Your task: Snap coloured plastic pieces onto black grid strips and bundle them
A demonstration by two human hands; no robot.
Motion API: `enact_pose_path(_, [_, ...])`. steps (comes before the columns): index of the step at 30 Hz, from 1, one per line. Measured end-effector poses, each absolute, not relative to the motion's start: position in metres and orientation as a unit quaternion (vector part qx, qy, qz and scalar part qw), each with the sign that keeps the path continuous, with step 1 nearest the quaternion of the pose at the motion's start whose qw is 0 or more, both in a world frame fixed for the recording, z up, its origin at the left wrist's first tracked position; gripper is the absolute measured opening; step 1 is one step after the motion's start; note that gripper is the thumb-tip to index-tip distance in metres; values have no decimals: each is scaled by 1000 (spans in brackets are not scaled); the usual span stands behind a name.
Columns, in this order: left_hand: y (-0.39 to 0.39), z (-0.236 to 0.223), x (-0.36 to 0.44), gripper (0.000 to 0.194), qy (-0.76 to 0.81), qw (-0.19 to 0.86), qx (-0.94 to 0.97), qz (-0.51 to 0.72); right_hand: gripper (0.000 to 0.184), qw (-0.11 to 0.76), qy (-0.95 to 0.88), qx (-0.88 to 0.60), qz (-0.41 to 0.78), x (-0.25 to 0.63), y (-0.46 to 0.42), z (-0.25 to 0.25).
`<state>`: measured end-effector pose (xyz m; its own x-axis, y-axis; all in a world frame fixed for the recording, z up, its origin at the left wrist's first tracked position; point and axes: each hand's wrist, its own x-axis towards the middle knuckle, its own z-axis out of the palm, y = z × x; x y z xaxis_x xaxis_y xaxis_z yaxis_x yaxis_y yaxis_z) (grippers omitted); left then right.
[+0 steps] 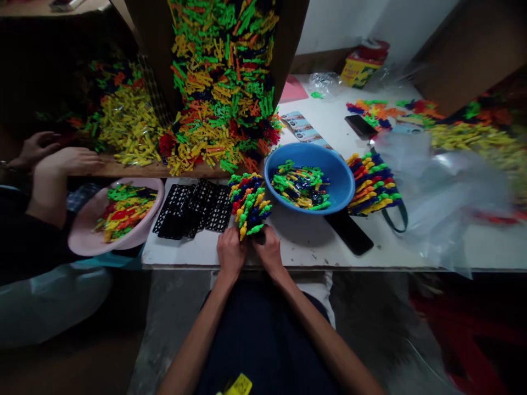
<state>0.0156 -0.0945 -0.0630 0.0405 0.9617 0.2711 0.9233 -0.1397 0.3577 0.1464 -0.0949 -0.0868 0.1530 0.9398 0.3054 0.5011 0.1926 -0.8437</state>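
Observation:
Close to the table's front edge, my left hand (pixel 231 255) and my right hand (pixel 268 251) are both closed at the near end of a bundle of small plastic figures (pixel 249 204). Its green, yellow, blue, orange and red pieces stand in slanting rows, and my fingertips are partly hidden beneath it. Left of the bundle lie several black perforated sheets (pixel 193 208), overlapping one another. Just to the right is a blue basin (pixel 346 189) with loose figures (pixel 302 186) inside. Beyond it sits a second bundle of figures in rows (pixel 374 184).
A large heap of loose figures (pixel 226 82) spills from a cardboard box at the back. Dark phones (pixel 349 233) and clear plastic bags (pixel 444 192) occupy the right side. At left, another person's hands (pixel 66 162) are near a pink basin (pixel 80 236) and yellow pieces (pixel 127 126).

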Motion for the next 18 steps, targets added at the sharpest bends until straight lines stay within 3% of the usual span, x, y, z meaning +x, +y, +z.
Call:
enact_pose_path(8, [-91, -61, 4, 13, 617, 68, 756, 208, 20, 463, -630, -585, 217, 148, -96, -88])
enact_pose_path(15, [-85, -74, -5, 23, 640, 119, 693, 310, 20, 469, -639, -572, 209, 148, -96, -89])
enact_pose_path(18, [-85, -75, -8, 15, 646, 128, 691, 298, 17, 477, -630, -576, 209, 148, -96, -89])
